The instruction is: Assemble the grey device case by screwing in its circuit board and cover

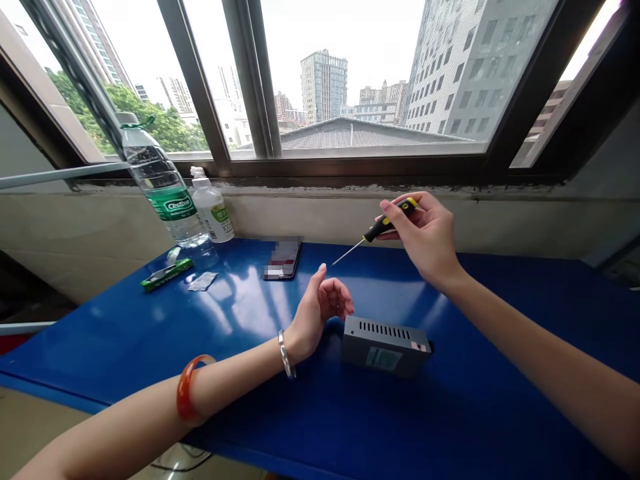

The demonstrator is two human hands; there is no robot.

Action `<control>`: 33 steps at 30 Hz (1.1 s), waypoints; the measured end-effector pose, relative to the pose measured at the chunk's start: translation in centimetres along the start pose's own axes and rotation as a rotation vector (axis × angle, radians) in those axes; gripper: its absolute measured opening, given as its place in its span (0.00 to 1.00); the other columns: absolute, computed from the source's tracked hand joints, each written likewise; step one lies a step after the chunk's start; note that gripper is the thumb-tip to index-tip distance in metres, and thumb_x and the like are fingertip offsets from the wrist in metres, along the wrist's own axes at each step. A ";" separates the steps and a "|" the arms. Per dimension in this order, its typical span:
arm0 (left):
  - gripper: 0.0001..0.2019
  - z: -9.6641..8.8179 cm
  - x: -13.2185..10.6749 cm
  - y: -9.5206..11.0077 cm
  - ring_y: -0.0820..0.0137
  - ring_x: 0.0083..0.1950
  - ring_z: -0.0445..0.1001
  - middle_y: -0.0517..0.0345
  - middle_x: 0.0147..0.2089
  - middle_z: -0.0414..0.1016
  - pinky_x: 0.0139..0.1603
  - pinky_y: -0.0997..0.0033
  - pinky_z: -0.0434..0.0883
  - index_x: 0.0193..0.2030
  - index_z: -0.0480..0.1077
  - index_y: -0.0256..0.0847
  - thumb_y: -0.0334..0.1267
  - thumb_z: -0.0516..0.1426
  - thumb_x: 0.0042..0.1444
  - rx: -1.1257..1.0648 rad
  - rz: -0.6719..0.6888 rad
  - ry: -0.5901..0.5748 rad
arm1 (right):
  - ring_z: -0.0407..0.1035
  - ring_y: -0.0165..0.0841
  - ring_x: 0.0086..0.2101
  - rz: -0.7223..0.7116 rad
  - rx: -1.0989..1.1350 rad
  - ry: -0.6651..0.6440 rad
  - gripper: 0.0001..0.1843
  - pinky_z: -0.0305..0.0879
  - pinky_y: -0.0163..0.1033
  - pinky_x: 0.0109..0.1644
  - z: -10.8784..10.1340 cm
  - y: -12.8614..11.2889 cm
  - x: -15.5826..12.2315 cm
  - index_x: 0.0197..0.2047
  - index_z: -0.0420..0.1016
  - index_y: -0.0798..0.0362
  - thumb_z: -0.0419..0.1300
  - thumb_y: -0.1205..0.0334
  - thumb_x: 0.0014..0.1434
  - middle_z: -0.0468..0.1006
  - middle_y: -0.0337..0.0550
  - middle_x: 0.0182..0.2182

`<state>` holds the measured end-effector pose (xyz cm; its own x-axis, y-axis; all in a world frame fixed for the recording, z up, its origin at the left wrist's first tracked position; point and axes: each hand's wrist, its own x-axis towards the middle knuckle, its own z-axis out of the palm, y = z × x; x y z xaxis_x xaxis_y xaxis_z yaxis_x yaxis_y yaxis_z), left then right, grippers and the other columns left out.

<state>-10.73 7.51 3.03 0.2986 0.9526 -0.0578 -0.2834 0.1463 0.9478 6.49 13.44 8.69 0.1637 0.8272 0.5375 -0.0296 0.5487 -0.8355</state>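
Observation:
My right hand [430,237] grips a screwdriver [390,220] by its black-and-yellow handle, holding it above the table. Its thin metal shaft slants down to the left, the tip close to my left thumb. My left hand [323,307] has its thumb raised away from loosely curled fingers, and I see nothing held in it. Beside those fingers is a dark grey metal box [385,347] with a row of slots along its top and a pale label on its front. Whether the fingertips touch the box's left corner I cannot tell.
The blue table [240,387] runs up to the wall under a window. A phone [283,259] lies near the back. At the back left stand a large water bottle [163,180] and a smaller white bottle [213,207]. A green packet [167,273] and a small sachet [203,281] lie before them.

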 end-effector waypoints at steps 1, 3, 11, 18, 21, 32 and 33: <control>0.27 -0.1 0.1 0.0 0.73 0.24 0.66 0.58 0.22 0.70 0.31 0.72 0.64 0.23 0.66 0.38 0.62 0.49 0.54 -0.008 0.001 0.039 | 0.73 0.30 0.28 0.028 0.020 0.028 0.16 0.76 0.37 0.30 -0.3 -0.1 0.4 0.33 0.66 0.50 0.66 0.50 0.49 0.70 0.35 0.27; 0.26 -0.1 0.2 0.0 0.73 0.23 0.66 0.59 0.22 0.69 0.29 0.73 0.63 0.25 0.66 0.38 0.62 0.51 0.54 -0.022 -0.008 0.095 | 0.72 0.29 0.24 0.102 0.055 0.062 0.16 0.76 0.37 0.29 -0.8 -0.1 1.0 0.32 0.66 0.51 0.66 0.51 0.50 0.69 0.34 0.24; 0.17 0.1 0.1 0.1 0.75 0.24 0.67 0.59 0.25 0.72 0.30 0.74 0.64 0.30 0.66 0.37 0.52 0.58 0.54 0.026 0.031 0.054 | 0.72 0.29 0.20 0.434 0.097 -0.026 0.14 0.74 0.34 0.22 -1.0 1.1 1.2 0.26 0.66 0.56 0.67 0.60 0.51 0.71 0.38 0.19; 0.15 0.1 -0.1 0.3 0.76 0.25 0.67 0.59 0.25 0.71 0.31 0.75 0.65 0.25 0.66 0.37 0.47 0.60 0.53 0.066 0.057 0.040 | 0.72 0.30 0.20 0.437 0.103 -0.003 0.14 0.75 0.35 0.24 -1.1 1.0 1.2 0.26 0.65 0.55 0.67 0.60 0.52 0.72 0.37 0.20; 0.16 0.0 0.0 0.2 0.76 0.25 0.67 0.59 0.25 0.71 0.30 0.75 0.64 0.26 0.68 0.36 0.48 0.60 0.53 0.038 0.033 0.065 | 0.72 0.30 0.20 0.420 0.108 0.014 0.13 0.76 0.36 0.25 -1.2 0.7 1.4 0.26 0.65 0.54 0.66 0.60 0.52 0.71 0.37 0.20; 0.17 -0.5 0.6 -0.1 0.77 0.24 0.65 0.60 0.25 0.68 0.28 0.76 0.63 0.26 0.67 0.36 0.48 0.60 0.55 -0.074 -0.008 0.053 | 0.72 0.30 0.21 0.315 0.111 -0.008 0.14 0.75 0.36 0.23 -1.1 0.4 1.2 0.28 0.67 0.54 0.68 0.58 0.49 0.71 0.36 0.21; 0.17 -0.4 0.5 -0.1 0.77 0.24 0.65 0.60 0.25 0.68 0.28 0.76 0.63 0.26 0.67 0.36 0.48 0.60 0.55 -0.076 -0.013 0.048 | 0.72 0.30 0.21 0.308 0.112 -0.011 0.14 0.75 0.36 0.23 -1.1 0.4 1.2 0.28 0.67 0.54 0.69 0.57 0.48 0.71 0.36 0.21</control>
<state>-10.94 8.14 2.78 0.2589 0.9620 -0.0868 -0.3482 0.1768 0.9206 7.77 14.48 8.87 0.1191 0.9574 0.2631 -0.1846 0.2817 -0.9416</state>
